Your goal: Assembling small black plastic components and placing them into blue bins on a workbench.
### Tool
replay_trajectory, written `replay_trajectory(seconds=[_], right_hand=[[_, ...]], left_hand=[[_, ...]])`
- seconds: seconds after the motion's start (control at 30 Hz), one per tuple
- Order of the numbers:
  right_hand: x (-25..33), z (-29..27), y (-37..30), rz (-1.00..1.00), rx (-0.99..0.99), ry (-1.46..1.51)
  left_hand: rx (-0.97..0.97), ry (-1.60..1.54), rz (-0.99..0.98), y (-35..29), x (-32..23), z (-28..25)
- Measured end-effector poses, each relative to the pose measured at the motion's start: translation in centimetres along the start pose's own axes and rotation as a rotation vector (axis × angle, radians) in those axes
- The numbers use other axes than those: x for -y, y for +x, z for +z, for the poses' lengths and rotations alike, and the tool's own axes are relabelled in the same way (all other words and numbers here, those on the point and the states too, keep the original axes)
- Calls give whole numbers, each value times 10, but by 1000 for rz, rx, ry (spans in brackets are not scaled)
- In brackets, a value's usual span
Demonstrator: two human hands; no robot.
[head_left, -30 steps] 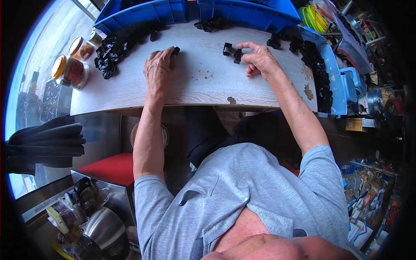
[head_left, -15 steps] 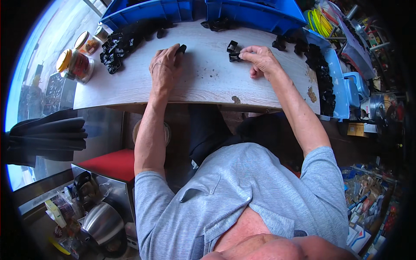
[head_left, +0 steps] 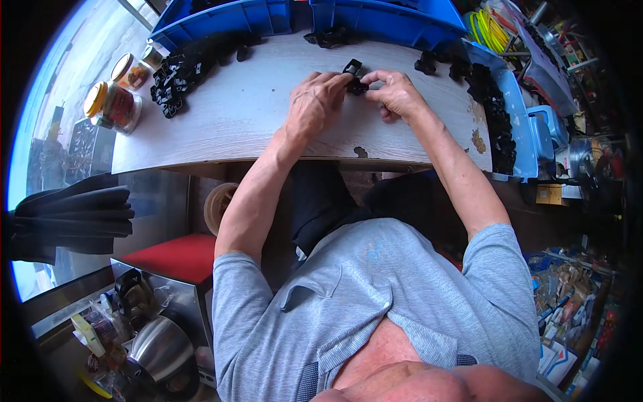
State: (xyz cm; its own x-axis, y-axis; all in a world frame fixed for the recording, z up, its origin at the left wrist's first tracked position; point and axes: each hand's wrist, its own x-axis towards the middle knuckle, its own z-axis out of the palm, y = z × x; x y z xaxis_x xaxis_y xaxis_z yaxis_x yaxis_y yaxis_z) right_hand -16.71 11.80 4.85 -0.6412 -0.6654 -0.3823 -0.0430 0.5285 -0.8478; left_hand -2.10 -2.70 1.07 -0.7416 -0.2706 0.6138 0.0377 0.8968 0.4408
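I see both hands — left (head_left: 315, 100), right (head_left: 396, 94) — pinching two black clips (head_left: 353, 76) together over the surface (head_left: 254, 114); their joint is hidden.

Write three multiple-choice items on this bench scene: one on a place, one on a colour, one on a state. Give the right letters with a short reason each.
1. Where do the jars with yellow lids stand?
A. at the left end of the table
B. inside a bin
C. on the red stool

2. What colour are the big bins at the far edge of the table?
A. green
B. blue
C. white

3. How is the small black plastic part held?
A. lying loose, untouched
B. in the left hand alone, lifted high
C. between the fingertips of both hands, over the table

Answers:
1. A, the jars sit at the table's left end, beside a row of black parts.
2. B, both bins are plainly blue.
3. C, the left hand and right hand meet on the part, each with a fingertip grip.
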Motion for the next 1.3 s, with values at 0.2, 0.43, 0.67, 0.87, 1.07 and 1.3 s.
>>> replay_trajectory(seconds=[0.2, 0.43, 0.67, 0.87, 1.07, 1.3], right_hand=[[1, 4, -4, -33, -13, -23], [-3, -2, -1, -57, 16, -18], [-5, -1, -3, -89, 19, -10], [-5, -2, -2, -79, 38, -25], [0, -2, -4, -96, 80, -32], [-1, -1, -5, -108, 43, -106]], left_hand=[[147, -19, 84, 6, 4, 1], [169, -53, 164, 11, 12, 8], [163, -72, 154, 4, 15, 12], [229, -37, 184, 3, 14, 12], [263, 172, 144, -5, -11, -5], [90, 76, 96, -10, 8, 0]])
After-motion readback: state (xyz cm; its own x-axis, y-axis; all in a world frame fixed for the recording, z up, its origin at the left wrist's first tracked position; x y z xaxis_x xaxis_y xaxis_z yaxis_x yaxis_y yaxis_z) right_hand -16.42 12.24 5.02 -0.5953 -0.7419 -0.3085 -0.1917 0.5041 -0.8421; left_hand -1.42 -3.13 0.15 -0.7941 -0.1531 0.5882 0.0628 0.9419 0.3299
